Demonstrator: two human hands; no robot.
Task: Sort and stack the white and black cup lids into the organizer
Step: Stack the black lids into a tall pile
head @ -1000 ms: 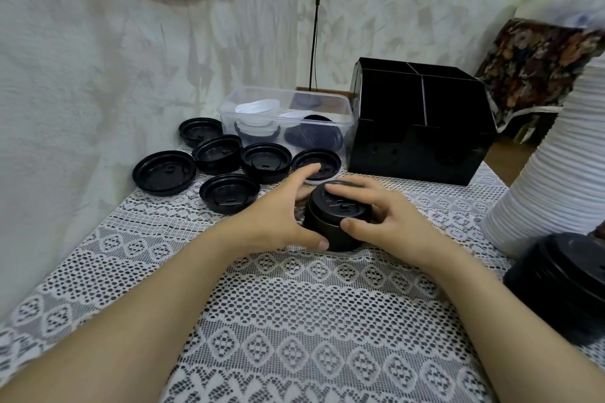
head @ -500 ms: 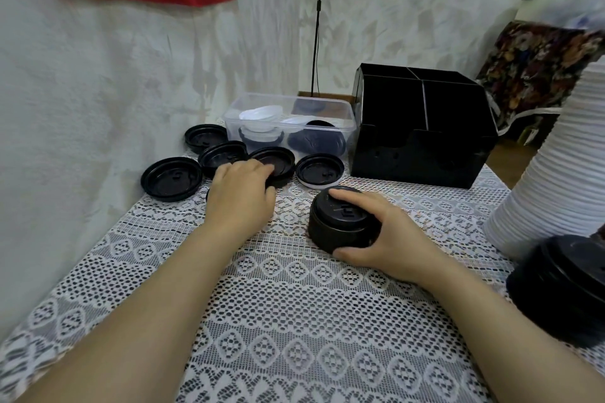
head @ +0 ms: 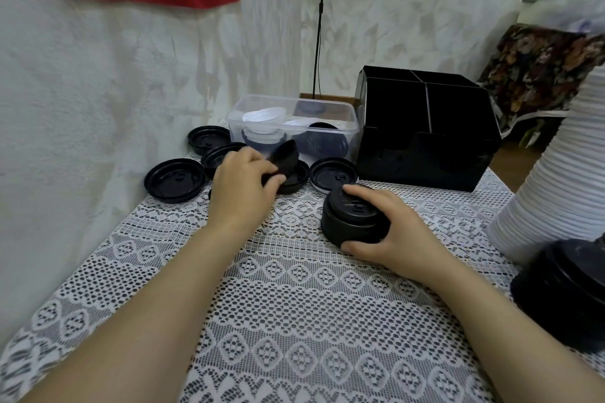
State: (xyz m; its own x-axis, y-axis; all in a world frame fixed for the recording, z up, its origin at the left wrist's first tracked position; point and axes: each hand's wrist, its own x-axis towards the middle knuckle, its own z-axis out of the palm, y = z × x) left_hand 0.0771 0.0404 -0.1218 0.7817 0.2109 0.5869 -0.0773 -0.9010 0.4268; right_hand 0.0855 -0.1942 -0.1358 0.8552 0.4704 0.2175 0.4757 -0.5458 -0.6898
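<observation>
1. Over by the wall on the left, loose black lids (head: 175, 180) lie rim-up on the lace tablecloth (head: 294, 304).
2. Just right of them, the left hand (head: 242, 188) pinches one black lid (head: 284, 157) between thumb and fingers. The lid is tilted on edge above the others and looks blurred.
3. Behind that hand stands a clear tub (head: 350, 141) holding white and black lids mixed together.
4. Nearer the middle, the right hand (head: 396, 235) curls round a short stack of black lids (head: 350, 222) standing on the cloth, forefinger across its top and thumb at its near side.
5. Behind that stack sits the black organizer (head: 425, 147), just beside the tub.
6. At the far right, a tall white lid stack (head: 563, 173) rises behind a second black stack (head: 566, 291).
</observation>
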